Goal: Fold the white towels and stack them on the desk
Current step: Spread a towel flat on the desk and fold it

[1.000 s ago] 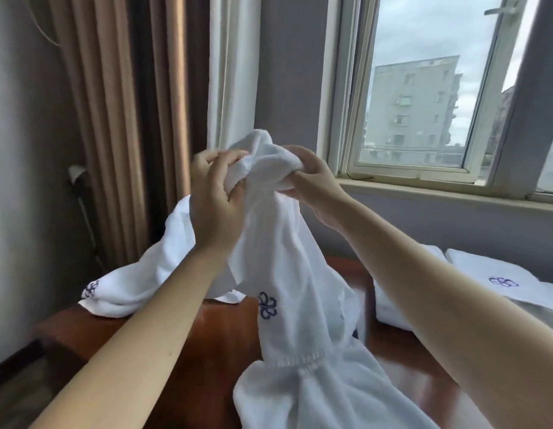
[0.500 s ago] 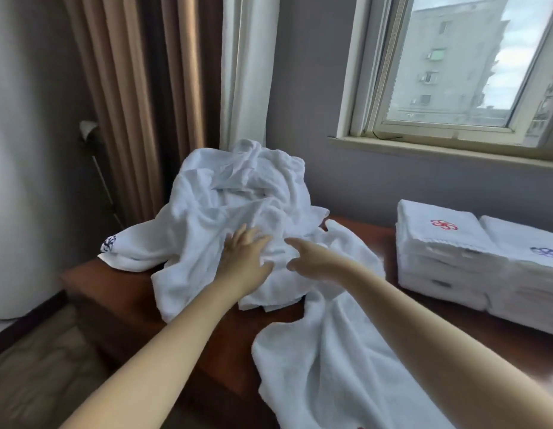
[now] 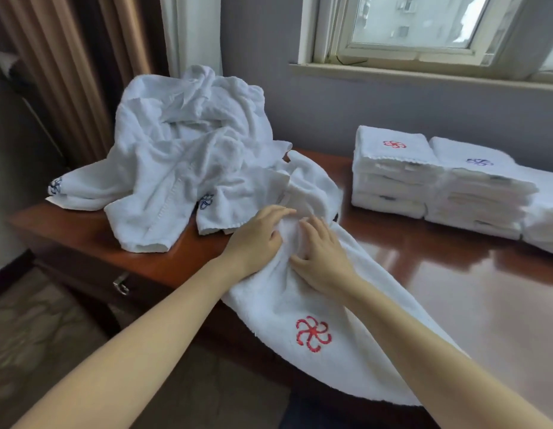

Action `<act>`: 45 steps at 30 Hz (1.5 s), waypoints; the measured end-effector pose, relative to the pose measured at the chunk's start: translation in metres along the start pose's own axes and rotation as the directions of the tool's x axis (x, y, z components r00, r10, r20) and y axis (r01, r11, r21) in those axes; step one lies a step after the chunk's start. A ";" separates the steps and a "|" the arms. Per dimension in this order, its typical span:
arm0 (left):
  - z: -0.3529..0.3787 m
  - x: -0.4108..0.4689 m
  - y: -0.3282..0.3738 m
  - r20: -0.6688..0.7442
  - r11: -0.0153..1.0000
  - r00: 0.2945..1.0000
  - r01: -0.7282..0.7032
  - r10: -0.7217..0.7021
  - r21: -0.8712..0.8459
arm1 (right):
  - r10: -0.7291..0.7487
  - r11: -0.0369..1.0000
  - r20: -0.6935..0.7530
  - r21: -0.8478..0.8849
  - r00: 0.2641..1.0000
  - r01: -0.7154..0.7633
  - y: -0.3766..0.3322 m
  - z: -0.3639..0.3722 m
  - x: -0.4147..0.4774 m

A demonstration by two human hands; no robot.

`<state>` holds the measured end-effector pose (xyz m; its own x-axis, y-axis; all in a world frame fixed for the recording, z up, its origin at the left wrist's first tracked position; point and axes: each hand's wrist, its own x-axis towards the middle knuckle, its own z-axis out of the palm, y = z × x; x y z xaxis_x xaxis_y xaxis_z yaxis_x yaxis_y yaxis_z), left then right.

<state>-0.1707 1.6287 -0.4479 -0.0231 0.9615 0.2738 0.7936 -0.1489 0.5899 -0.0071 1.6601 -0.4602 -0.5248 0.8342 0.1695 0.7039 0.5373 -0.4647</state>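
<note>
Now: spreading step. Left grip (image 3: 256,239) clutches towel (image 3: 278,311) on table (image 3: 454,289); right grip (image 3: 324,258) flat, open on it. Next, likely: pull corners apart, smooth flat.

hotel room, monogrammed white towels (image 3: 389,168) stacked on wooden desk (image 3: 454,289) (curtains (image 3: 67,72) by window (image 3: 423,26))

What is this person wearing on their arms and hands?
Nothing that shows. Both forearms are bare up to the picture's edge, with no sleeves in view. The left hand and right hand carry no gloves, rings, watch or bracelet.
</note>
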 end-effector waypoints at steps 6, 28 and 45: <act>0.013 -0.001 0.038 0.041 0.999 0.998 -0.048 0.047 0.018 | -0.065 0.997 0.057 -0.042 0.996 0.067 0.018 -0.032 -0.022; 0.115 0.021 0.157 0.243 0.886 0.933 -0.336 0.266 0.320 | 0.356 0.861 -0.235 -0.293 0.904 -0.416 0.146 -0.180 -0.168; 0.088 0.021 0.145 0.159 0.942 0.986 0.003 -0.060 0.335 | 0.419 0.784 -0.229 -0.397 0.878 -0.478 0.111 -0.179 -0.155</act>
<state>-0.0021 1.6475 -0.4236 0.0262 0.9931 0.1140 0.9513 -0.0598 0.3025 0.2383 1.6131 -0.3825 -0.0561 0.9866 0.1531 0.9924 0.0720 -0.1002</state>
